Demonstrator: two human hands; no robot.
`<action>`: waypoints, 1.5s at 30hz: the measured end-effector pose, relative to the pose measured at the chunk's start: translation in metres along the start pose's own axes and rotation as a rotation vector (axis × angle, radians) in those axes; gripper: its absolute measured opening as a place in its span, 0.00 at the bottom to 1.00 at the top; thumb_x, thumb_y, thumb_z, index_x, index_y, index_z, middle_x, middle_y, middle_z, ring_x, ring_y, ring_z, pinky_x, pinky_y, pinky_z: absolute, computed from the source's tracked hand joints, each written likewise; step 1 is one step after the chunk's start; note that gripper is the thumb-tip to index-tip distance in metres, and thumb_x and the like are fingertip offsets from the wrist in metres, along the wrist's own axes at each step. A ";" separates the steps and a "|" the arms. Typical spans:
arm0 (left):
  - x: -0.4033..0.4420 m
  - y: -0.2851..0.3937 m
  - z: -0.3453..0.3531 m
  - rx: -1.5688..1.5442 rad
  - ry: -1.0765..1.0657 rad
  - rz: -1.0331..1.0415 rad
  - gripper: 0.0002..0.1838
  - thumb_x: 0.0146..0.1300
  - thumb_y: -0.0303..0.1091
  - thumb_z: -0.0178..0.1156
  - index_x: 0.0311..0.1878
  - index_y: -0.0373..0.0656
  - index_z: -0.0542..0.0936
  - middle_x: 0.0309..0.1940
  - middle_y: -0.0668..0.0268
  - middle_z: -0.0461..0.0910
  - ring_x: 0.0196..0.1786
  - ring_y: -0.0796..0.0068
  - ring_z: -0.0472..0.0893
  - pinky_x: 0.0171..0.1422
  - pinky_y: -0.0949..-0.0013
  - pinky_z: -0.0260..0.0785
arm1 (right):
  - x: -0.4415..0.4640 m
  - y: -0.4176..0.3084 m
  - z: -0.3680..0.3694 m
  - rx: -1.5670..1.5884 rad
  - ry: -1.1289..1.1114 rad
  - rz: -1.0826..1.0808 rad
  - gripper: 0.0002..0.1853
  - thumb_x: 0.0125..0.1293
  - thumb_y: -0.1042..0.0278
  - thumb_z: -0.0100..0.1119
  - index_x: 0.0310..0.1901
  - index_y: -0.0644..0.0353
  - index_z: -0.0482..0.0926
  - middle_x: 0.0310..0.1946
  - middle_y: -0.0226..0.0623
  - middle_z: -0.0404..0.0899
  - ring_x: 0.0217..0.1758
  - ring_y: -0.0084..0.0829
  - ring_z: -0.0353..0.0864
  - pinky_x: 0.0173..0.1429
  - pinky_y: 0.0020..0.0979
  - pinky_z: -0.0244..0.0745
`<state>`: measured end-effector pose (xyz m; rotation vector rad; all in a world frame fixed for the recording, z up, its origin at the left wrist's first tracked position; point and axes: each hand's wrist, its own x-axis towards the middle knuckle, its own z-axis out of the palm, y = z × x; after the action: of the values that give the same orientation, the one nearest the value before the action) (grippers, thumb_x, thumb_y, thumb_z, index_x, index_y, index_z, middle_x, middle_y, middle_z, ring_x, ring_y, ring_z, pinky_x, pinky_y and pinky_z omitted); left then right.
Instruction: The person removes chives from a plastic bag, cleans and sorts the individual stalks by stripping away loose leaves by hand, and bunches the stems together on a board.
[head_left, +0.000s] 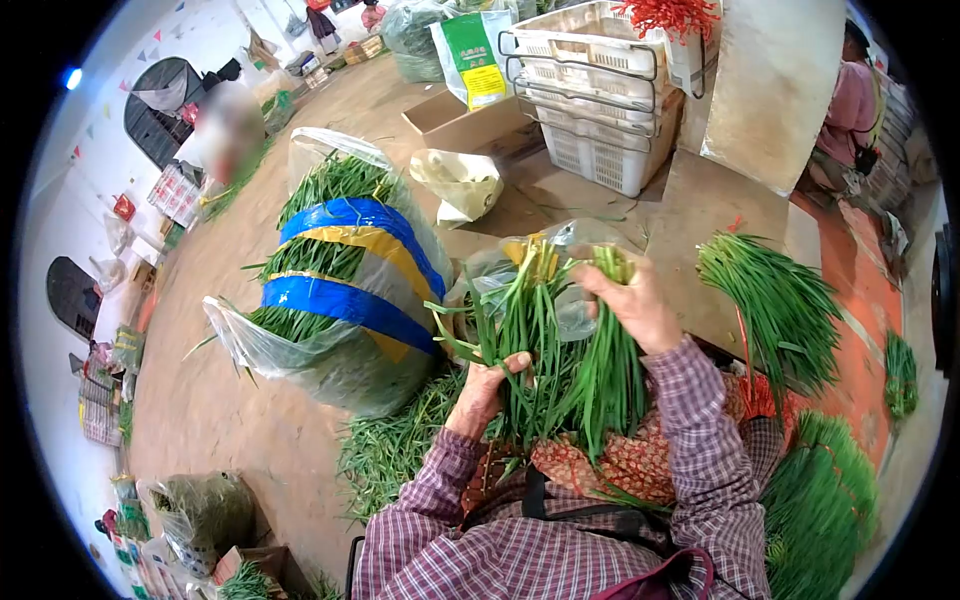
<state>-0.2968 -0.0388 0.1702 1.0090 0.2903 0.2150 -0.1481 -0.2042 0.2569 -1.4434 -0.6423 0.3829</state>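
My left hand (485, 388) is closed on a few long green stalks (470, 340) in front of my lap. To its right, my right hand (637, 303) grips a bunch of green stalks (612, 370) near the pale upper ends, with the leaves hanging down. Between the hands, another green bunch (533, 310) with a yellow band near its top rests upright over a clear plastic bag (575, 308). Loose green leaves (400, 440) lie in a pile below and left of my left hand.
A clear bag of greens (350, 285) wrapped in blue tape stands left. Tied bunches (775, 310) lie at the right, with a larger pile (822, 505) below. Stacked white crates (600, 110) and a cardboard box (465, 122) stand ahead. A person (848, 110) sits at the far right.
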 end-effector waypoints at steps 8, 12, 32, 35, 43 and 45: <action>-0.004 -0.002 0.023 0.064 -0.011 -0.014 0.24 0.55 0.30 0.66 0.55 0.41 0.71 0.36 0.64 0.78 0.31 0.72 0.78 0.34 0.70 0.73 | -0.001 0.010 0.011 -0.078 -0.042 -0.050 0.12 0.61 0.64 0.67 0.42 0.63 0.82 0.25 0.24 0.80 0.20 0.14 0.72 0.24 0.20 0.71; 0.001 -0.002 0.015 -0.113 -0.094 -0.129 0.23 0.55 0.33 0.67 0.52 0.41 0.71 0.33 0.62 0.77 0.28 0.71 0.78 0.32 0.69 0.73 | -0.005 0.011 0.006 -0.217 -0.045 -0.064 0.13 0.60 0.64 0.67 0.41 0.64 0.82 0.23 0.27 0.81 0.20 0.14 0.74 0.25 0.22 0.72; 0.005 0.012 0.005 0.725 0.131 0.387 0.19 0.55 0.24 0.66 0.51 0.36 0.77 0.38 0.66 0.83 0.39 0.81 0.79 0.44 0.73 0.73 | -0.018 -0.020 0.000 -0.770 0.020 -0.403 0.20 0.54 0.63 0.70 0.49 0.57 0.80 0.37 0.33 0.81 0.30 0.22 0.81 0.38 0.26 0.82; 0.005 0.014 0.014 0.839 0.071 0.501 0.21 0.53 0.23 0.66 0.52 0.36 0.76 0.39 0.64 0.82 0.38 0.76 0.80 0.45 0.71 0.73 | -0.019 -0.024 0.022 -0.875 -0.092 -0.439 0.21 0.51 0.67 0.70 0.49 0.59 0.79 0.44 0.34 0.78 0.36 0.33 0.83 0.41 0.33 0.82; 0.003 0.016 0.011 1.272 0.074 0.656 0.22 0.50 0.23 0.61 0.52 0.38 0.76 0.41 0.52 0.81 0.44 0.54 0.82 0.48 0.65 0.74 | 0.003 0.007 0.034 -1.015 -0.187 -0.374 0.17 0.51 0.71 0.69 0.45 0.60 0.80 0.36 0.37 0.82 0.37 0.37 0.84 0.41 0.34 0.79; 0.003 0.019 0.011 1.301 0.065 0.688 0.21 0.51 0.23 0.61 0.51 0.38 0.76 0.41 0.53 0.81 0.44 0.55 0.82 0.48 0.65 0.74 | 0.007 0.008 0.028 -0.845 -0.161 -0.327 0.15 0.53 0.69 0.69 0.43 0.61 0.81 0.33 0.39 0.82 0.34 0.34 0.84 0.39 0.33 0.79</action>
<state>-0.2914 -0.0372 0.1918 2.3882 0.0998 0.7313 -0.1590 -0.1773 0.2506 -2.0635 -1.2436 -0.0572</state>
